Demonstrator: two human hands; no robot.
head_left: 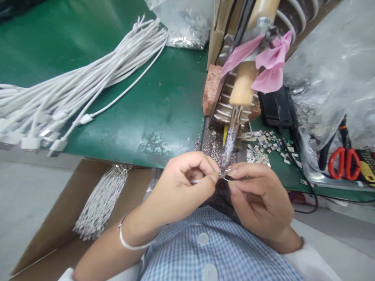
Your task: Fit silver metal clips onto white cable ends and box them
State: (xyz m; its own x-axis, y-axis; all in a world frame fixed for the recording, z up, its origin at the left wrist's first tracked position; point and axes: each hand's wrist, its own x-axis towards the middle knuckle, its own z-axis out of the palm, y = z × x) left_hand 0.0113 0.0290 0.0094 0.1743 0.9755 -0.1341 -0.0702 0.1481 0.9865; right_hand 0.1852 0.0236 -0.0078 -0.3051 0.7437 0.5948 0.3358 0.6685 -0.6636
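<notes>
Just below the tip of the soldering iron (231,144), both hands meet at the table's front edge. My left hand (190,183) is closed, thumb and index finger pinching a white cable (194,181) whose end points at the iron tip. My right hand (258,193) pinches a small metallic piece and what looks like a thin wire between thumb and fingers; the details are too small to tell. The iron has a wooden handle (243,84) tied with pink cloth (271,64) and points down between the hands.
White cables (88,82) lie bundled on the green table (175,89) at left. More cables (101,203) are in a cardboard box (52,210) below. Small connector pieces (271,142), red-handled cutters (344,163), a black device (275,107) and its cord are at right. A brick (211,89) stands beside the iron.
</notes>
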